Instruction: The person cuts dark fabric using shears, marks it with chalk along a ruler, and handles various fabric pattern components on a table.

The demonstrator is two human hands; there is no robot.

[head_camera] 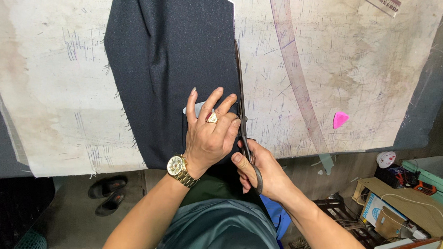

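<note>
Scissors running along the right edge of dark cloth on a marked-up cutting table.

Left hand [208,134] lies flat on the dark navy fabric [169,66], fingers spread and unclenched, pinning it near the near edge of the table [47,80]; right hand [264,175] grips the handles of the long scissors [240,103], blades pointing far along the cloth's right edge; a clear curved ruler [297,78] lies just right of the blades; a pink chalk piece [340,119] sits farther right; a pair of black sandals [106,194] rests on the floor, near left.
</note>
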